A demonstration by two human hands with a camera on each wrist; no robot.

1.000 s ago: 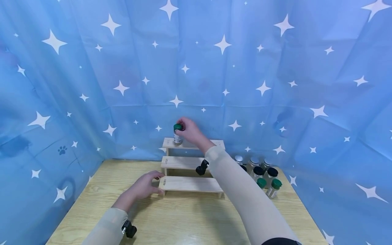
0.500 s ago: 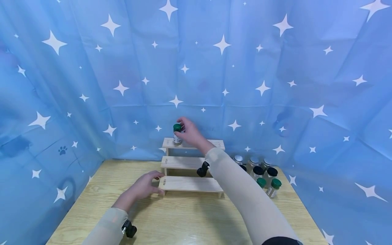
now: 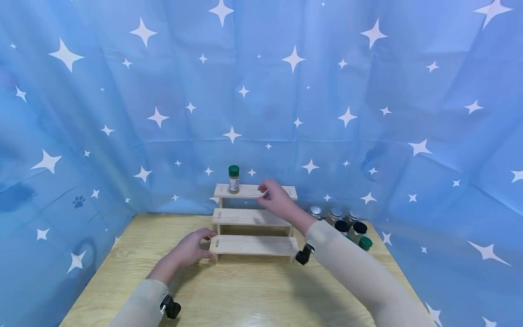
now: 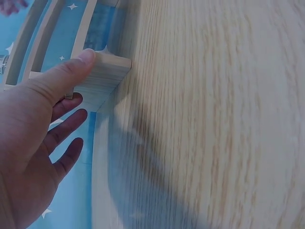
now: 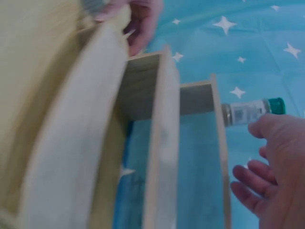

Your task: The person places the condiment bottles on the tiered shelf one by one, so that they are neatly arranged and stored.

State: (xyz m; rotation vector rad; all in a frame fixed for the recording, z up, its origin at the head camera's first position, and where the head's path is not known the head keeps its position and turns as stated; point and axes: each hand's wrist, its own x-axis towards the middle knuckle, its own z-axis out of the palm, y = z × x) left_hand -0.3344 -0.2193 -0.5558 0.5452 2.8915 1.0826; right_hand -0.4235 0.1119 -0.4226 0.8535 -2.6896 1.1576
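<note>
A three-step wooden display rack stands at the back of the table. On its top step, near the left end, a spice jar with a green cap stands upright. My left hand holds the left end of the lowest step between thumb and forefinger; in the left wrist view the thumb lies against the step's end and the other fingers are spread. My right hand is in front of the top step, to the right of the jar and apart from it. Nothing is in its loosely bent fingers.
Several jars with silver, black and green lids stand in a group right of the rack, partly hidden by the right sleeve. A blue curtain with white stars hangs close behind the table.
My right hand has let go of the green-capped jar and moved right and down from it. The jar stays on the top step. The left hand keeps its place on the rack.
</note>
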